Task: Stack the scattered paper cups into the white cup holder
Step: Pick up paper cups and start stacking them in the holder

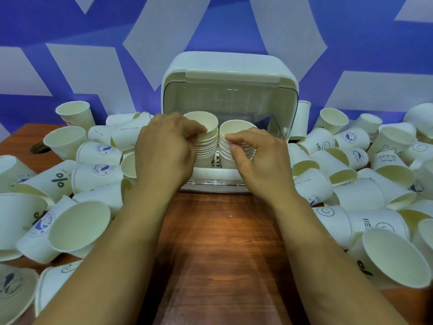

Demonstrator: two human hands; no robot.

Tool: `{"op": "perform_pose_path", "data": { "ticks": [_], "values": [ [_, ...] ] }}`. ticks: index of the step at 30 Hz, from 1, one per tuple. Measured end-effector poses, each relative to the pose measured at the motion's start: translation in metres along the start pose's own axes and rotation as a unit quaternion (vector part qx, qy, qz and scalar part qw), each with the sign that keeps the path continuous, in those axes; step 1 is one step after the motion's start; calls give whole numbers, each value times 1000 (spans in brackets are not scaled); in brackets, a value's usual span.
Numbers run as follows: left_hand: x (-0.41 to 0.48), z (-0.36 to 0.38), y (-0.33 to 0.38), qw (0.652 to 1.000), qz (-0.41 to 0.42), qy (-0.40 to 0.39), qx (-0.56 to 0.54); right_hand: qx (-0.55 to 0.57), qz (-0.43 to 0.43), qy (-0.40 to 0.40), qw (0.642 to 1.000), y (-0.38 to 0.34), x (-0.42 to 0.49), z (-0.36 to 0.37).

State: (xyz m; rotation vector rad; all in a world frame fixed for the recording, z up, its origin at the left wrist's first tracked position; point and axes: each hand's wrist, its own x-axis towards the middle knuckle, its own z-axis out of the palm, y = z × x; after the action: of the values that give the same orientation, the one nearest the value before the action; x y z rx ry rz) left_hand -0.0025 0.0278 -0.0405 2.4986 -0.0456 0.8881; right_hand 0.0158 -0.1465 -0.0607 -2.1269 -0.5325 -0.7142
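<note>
My left hand (164, 146) grips the left cup stack (208, 146); my right hand (255, 156) pinches the right stack (234, 130); both stand in the white holder (229, 64), far-centre on the counter (222, 242); I'd seat each straight down, rims level; loose cups (79, 224) crowd both sides.

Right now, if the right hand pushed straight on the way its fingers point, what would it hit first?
The right hand meets the right cup stack at once; its fingers touch it. Beyond that likely lies the white cup holder.
</note>
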Motion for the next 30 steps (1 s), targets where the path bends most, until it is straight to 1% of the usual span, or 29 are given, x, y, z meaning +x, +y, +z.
{"op": "perform_pose_path", "data": {
  "ticks": [3,6,10,13,16,19,22,27,30],
  "values": [
    [0,7,-3,999,-27,-43,12,3,4,-4,1000,0,0,0],
    [2,9,-5,997,-48,-55,33,3,8,-6,1000,-1,0,0],
    [1,7,-2,996,-55,-68,36,1,15,-4,1000,-4,-1,0],
    [-4,3,9,999,-13,-51,5,-16,19,-12,1000,-6,-2,-2],
    [-8,-4,25,998,35,-30,-41,-45,20,5,999,-14,-1,-9],
    [-11,-8,38,994,48,-25,-96,-53,16,32,998,-29,1,-22],
    [-15,-11,49,986,57,-26,-151,-76,24,39,996,-43,-2,-38],
    [-25,-9,71,971,85,-65,-215,-145,41,29,988,-57,-28,-74],
    [-37,-1,85,958,103,-134,-230,-168,48,36,984,-60,-55,-104]
  ]
}}
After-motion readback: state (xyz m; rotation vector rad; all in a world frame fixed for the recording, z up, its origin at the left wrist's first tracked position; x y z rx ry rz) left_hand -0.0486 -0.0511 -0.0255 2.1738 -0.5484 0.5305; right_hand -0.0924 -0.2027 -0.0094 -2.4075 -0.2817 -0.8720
